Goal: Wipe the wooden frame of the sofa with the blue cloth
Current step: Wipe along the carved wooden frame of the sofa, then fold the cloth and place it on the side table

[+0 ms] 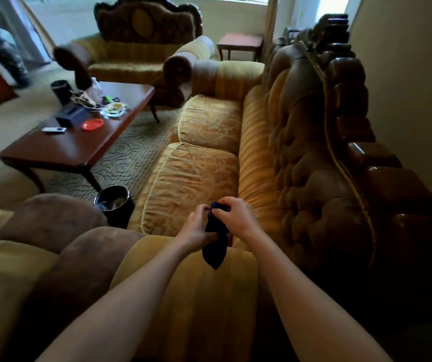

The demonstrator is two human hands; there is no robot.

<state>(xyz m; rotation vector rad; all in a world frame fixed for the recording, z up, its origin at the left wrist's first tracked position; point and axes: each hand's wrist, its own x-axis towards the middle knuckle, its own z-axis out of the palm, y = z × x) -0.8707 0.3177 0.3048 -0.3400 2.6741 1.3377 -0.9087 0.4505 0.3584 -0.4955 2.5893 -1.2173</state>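
Note:
A dark blue cloth point(215, 246) hangs bunched between both hands above the near armrest of the gold sofa point(199, 178). My left hand point(196, 227) pinches its left side and my right hand point(238, 218) grips its top. The carved dark wooden frame point(361, 158) runs along the top of the sofa's back, on the right next to the wall, well apart from the cloth and both hands.
A wooden coffee table point(79, 142) with a red dish, a black box and other small items stands left of the sofa. A black bin point(114, 207) sits on the carpet by the sofa's front corner. A second sofa point(141, 48) and a small side table point(239, 44) stand at the back.

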